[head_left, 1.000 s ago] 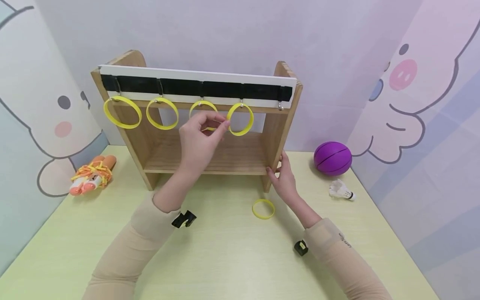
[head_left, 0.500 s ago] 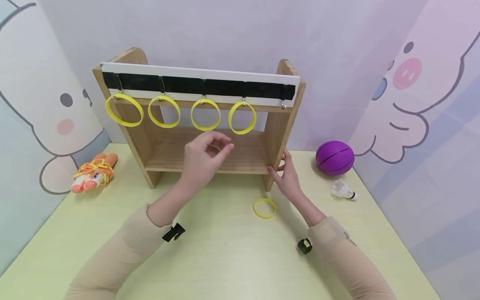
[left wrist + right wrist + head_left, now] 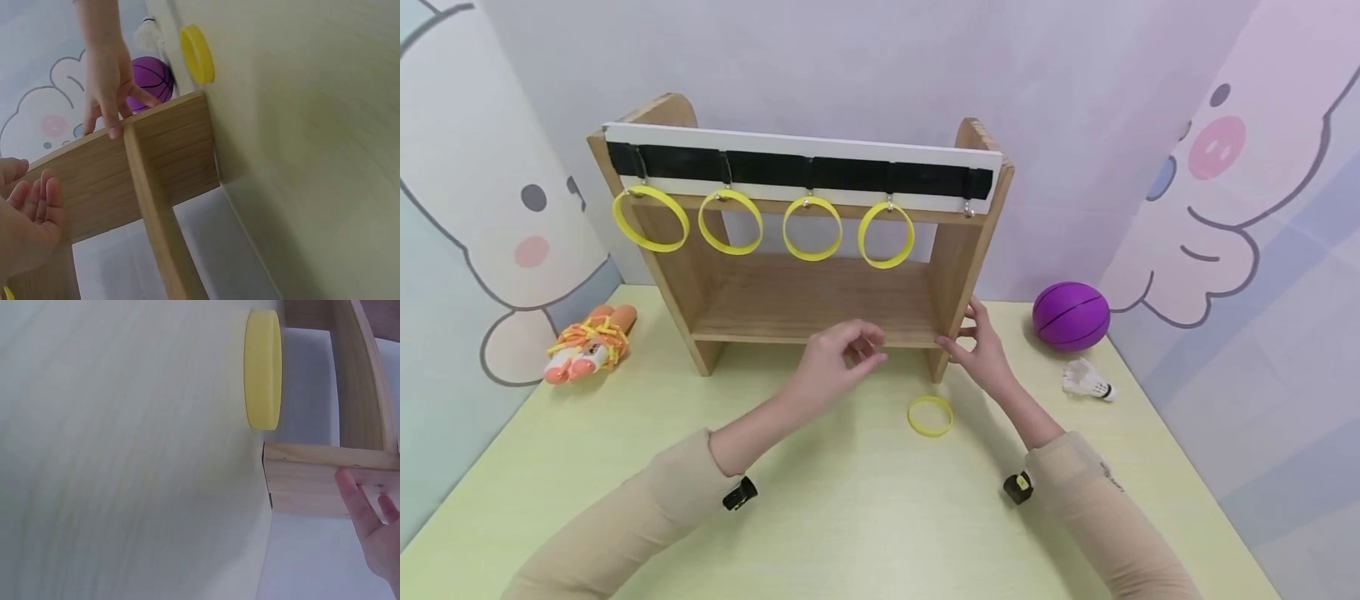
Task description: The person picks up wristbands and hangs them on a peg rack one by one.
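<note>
A wooden rack [image 3: 820,296] stands at the back, with a black-taped white strip [image 3: 850,172] of hooks along its top front. Several yellow rings hang there, one per hook; the rightmost is this yellow ring [image 3: 886,236]. The far-right hook [image 3: 968,208] bears no ring. In front of the rack's right foot another yellow ring [image 3: 929,417] lies flat on the table. My left hand [image 3: 838,367], fingers loosely bent and holding nothing, hovers before the lower shelf. My right hand [image 3: 985,354] rests against the rack's right side panel [image 3: 331,481], thumb at its front edge, other fingers along the outer face.
A purple ball [image 3: 1071,317] and a white shuttlecock [image 3: 1087,380] are on the table to the right. On the far left lies an orange-and-white doll [image 3: 591,343]. Patterned walls [image 3: 820,67] close off the back and both sides.
My left hand has come away from the hanging rings and moved down towards the table, slightly rightward. The rings hang where they were, and my right hand stays at the rack.
</note>
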{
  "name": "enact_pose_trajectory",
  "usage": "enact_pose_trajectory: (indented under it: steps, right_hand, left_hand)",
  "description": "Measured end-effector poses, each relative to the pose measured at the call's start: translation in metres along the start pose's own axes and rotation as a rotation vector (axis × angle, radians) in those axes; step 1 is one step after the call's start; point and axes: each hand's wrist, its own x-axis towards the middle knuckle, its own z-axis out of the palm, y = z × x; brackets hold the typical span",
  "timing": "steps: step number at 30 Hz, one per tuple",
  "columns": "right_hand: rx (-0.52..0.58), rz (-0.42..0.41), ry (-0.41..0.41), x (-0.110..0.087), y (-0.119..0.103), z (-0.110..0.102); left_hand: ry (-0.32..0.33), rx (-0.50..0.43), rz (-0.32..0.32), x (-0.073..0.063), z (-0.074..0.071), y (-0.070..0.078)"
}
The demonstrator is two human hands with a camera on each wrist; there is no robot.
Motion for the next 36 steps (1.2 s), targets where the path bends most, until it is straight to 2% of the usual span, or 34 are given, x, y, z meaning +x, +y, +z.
enact_pose_trajectory:
  steps: [5, 8, 13, 19, 27, 36]
  right_hand:
    - [0.048, 0.021, -0.021, 0.002, 0.006, -0.003]
    - [0.03, 0.008, -0.027, 0.004, 0.009, -0.005]
    - [0.05, 0.021, -0.045, 0.007, 0.014, -0.005]
    - [0.099, 0.064, -0.046, 0.011, 0.019, -0.003]
    - [0.076, 0.045, -0.042, 0.011, 0.018, -0.002]
    - [0.088, 0.057, -0.048, 0.012, 0.023, -0.002]
  left_hand:
    - [-0.142, 0.011, -0.029, -0.008, 0.015, -0.012]
    - [-0.249, 0.027, -0.047, -0.013, 0.022, -0.021]
    - [-0.417, 0.037, -0.051, -0.018, 0.032, -0.033]
    - [-0.57, 0.094, -0.044, -0.02, 0.042, -0.044]
    - [-0.706, 0.161, -0.013, -0.017, 0.052, -0.058]
    - [-0.812, 0.187, 0.096, -0.009, 0.063, -0.071]
